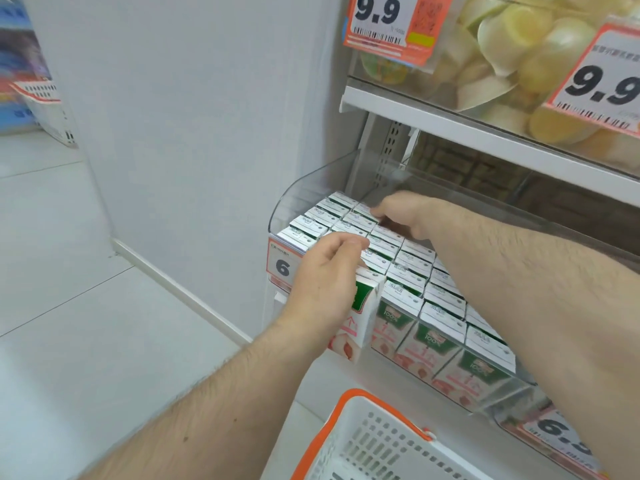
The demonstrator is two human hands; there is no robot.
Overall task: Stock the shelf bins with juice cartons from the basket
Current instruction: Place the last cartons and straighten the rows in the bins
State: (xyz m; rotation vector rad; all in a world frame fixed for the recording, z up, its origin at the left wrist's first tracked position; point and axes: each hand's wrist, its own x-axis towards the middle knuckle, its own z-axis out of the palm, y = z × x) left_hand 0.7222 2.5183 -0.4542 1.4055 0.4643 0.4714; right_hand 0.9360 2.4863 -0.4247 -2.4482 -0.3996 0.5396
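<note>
A clear plastic shelf bin [291, 195] holds several rows of white-topped juice cartons [408, 282] with green and pink fronts. My left hand [322, 282] grips one juice carton [363, 317] upright at the bin's front left edge, outside the rows. My right hand [401, 211] reaches deep into the bin, its curled fingers on the tops of the back-row cartons; I cannot tell whether it grips one. Below, the white basket [367, 445] with an orange rim shows at the bottom of the view; its contents are out of sight.
An upper shelf [485, 133] carries a clear bin of pale jelly cups [519, 46] with orange 9.9 price tags. A price tag marked 6 [282, 265] hangs at the carton bin's left front. A white wall panel stands to the left, pale floor tiles below.
</note>
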